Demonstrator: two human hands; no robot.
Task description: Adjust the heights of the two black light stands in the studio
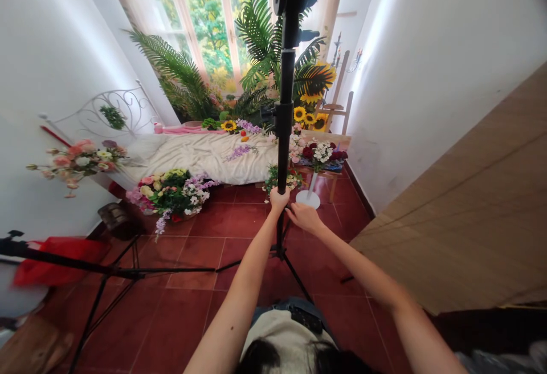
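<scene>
A tall black light stand (285, 86) rises upright in front of me, its legs spread on the floor. My left hand (279, 198) is wrapped round the pole below its middle collar. Just to the right and slightly lower, my right hand (302, 215) is closed at a knob or collar on the same stand; the part under its fingers is mostly hidden. Another knob (269, 113) sticks out from the collar higher up. The dark head at the top of the stand is cut off by the frame.
A bed (205, 154) with cream cloth lies ahead, with flower arrangements (175, 194) before it. Palm leaves (256, 37) and sunflowers (299, 114) stand behind. A second black stand (102, 268) spreads its legs at left. A wooden panel (461, 208) leans at right.
</scene>
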